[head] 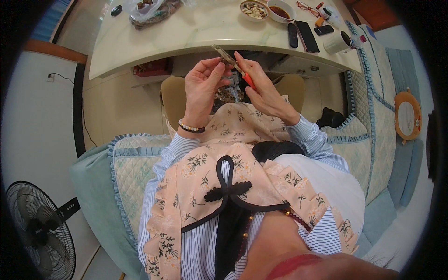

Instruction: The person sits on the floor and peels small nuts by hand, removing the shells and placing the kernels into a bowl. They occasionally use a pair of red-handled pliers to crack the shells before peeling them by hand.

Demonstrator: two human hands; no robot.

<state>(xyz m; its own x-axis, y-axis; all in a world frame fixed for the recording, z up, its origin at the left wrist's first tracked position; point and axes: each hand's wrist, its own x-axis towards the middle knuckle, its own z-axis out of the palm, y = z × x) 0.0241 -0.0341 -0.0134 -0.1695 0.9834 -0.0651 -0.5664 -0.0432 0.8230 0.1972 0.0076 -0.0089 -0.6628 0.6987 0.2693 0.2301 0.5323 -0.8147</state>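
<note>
My left hand (206,77) pinches a small brown piece (224,61) between thumb and fingertips; what it is cannot be told. My right hand (260,84) holds a slim hand tool (227,57) with a red-orange handle and a long pale metal end, which crosses the brown piece and points up and left; its exact kind is unclear. Both hands are raised just in front of the table's edge. Below them, between my knees, a container or bag of dark brown bits (225,95) is partly hidden by my hands and the floral apron (238,122).
On the marble-patterned table (196,33) stand a plastic bag of dark lumps (154,15), a bowl of pale pieces (254,11), a bowl of dark liquid (280,11), a phone (307,36), a remote (293,35), glasses and a white cup (337,42). A fan (40,231) stands at left.
</note>
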